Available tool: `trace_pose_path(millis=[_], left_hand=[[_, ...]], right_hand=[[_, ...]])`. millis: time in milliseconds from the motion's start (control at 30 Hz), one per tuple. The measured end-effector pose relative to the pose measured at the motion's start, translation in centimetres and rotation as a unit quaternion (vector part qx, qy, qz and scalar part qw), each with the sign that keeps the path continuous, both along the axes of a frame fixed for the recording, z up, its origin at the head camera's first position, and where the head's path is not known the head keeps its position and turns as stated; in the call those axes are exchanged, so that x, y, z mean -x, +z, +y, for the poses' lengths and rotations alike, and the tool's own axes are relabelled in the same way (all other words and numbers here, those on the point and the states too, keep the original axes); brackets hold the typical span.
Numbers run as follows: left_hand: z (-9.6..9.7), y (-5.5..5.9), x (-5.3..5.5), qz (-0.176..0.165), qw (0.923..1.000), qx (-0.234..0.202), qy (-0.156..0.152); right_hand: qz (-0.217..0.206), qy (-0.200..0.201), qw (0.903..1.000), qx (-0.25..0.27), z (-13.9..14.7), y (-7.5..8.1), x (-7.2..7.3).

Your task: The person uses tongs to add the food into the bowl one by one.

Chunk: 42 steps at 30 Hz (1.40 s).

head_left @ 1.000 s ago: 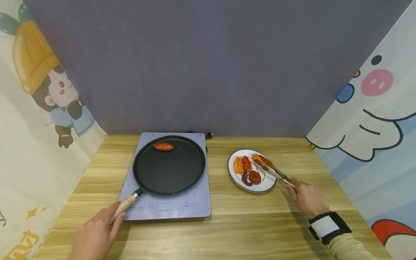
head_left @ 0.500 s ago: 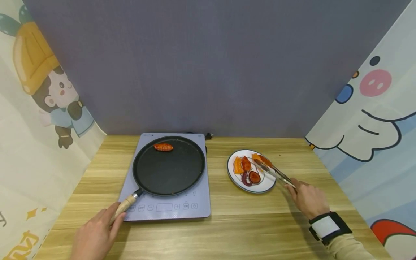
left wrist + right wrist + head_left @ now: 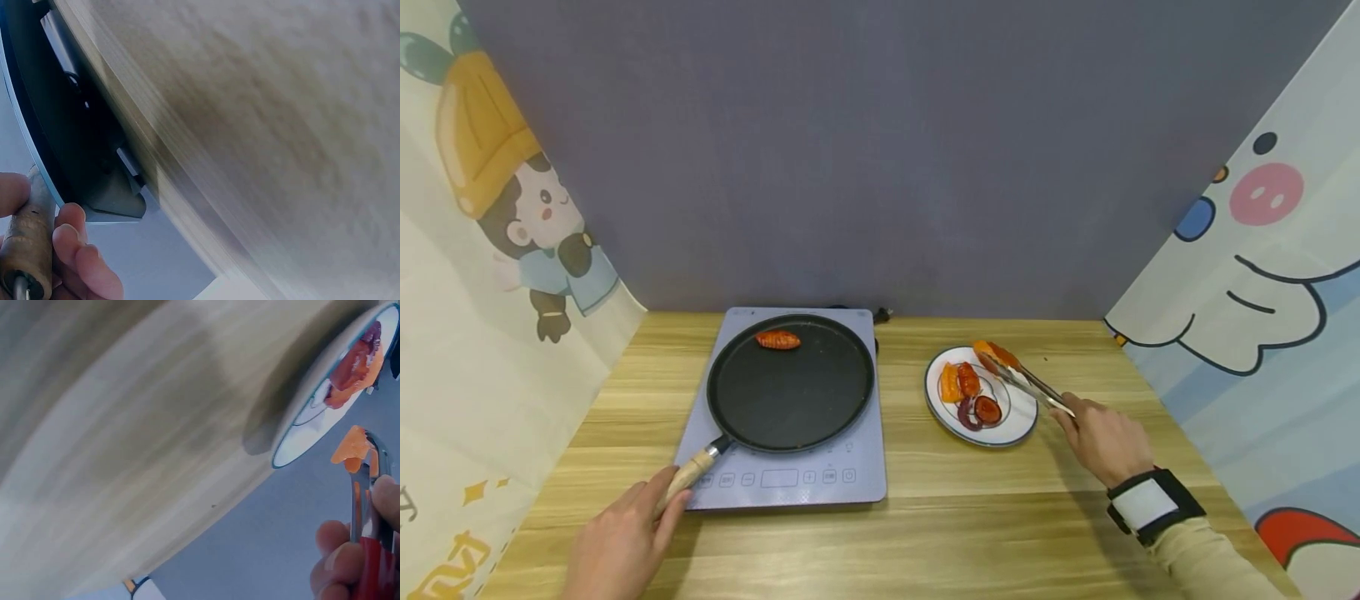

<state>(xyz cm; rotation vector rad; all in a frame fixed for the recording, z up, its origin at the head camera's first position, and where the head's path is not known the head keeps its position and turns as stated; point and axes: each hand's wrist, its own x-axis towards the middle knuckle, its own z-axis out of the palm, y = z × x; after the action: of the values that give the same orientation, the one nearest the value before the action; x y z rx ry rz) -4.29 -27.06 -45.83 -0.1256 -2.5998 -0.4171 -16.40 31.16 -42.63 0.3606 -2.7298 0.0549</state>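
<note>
My left hand (image 3: 621, 533) grips the wooden handle (image 3: 687, 477) of a black flat frying pan (image 3: 793, 400), fingers curled round it. Inside the pan, near its far rim, lies one scored reddish piece of food (image 3: 778, 339). With my right hand (image 3: 1105, 437) I hold metal tongs (image 3: 1032, 389), whose red grip (image 3: 374, 565) shows in the right wrist view. An orange piece of food (image 3: 354, 447) is pinched in the tips, raised over the far side of a white plate (image 3: 1021, 423). Orange (image 3: 950, 382), red (image 3: 968, 379) and purple food pieces (image 3: 968, 415) lie on that plate.
The pan sits on a flat induction cooker (image 3: 868, 450) with a control panel along its front. A black plug (image 3: 882, 314) lies behind it. A grey partition (image 3: 880, 167) closes off the back of the wooden table (image 3: 970, 533), and printed curtains (image 3: 1262, 275) hang at both sides.
My right hand has lifted the tongs and the orange piece up and slightly to the left, off the plate. The left hand and the pan have stayed in place.
</note>
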Motion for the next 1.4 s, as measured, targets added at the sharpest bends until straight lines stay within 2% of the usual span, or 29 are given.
trace_pose_path(millis=[133, 300, 533, 800, 1100, 1400], left_hand=[[0.0, 0.0, 0.0, -0.002, 1.0, 0.0, 0.002], [0.0, -0.1, 0.0, 0.004, 1.0, 0.001, -0.002], [0.0, -0.1, 0.0, 0.001, 1.0, 0.002, -0.004], [0.0, 0.0, 0.0, 0.005, 1.0, 0.003, -0.002], [0.0, 0.0, 0.0, 0.002, 1.0, 0.003, -0.002], [0.0, -0.1, 0.0, 0.002, 1.0, 0.0, -0.004]], right_hand=[[0.0, 0.009, 1.0, -0.003, -0.6, 0.6, 0.5], [0.022, 0.027, 0.9994, -0.007, -1.3, 1.0, 1.0], [0.024, 0.033, 0.9991, -0.012, -2.3, 1.6, 1.5], [0.058, 0.05, 0.9969, -0.012, -3.1, 1.6, 2.1], [0.033, 0.046, 0.9983, -0.013, -4.3, 1.6, 2.5], [0.03, 0.057, 0.9978, -0.014, -5.6, 1.6, 2.9]])
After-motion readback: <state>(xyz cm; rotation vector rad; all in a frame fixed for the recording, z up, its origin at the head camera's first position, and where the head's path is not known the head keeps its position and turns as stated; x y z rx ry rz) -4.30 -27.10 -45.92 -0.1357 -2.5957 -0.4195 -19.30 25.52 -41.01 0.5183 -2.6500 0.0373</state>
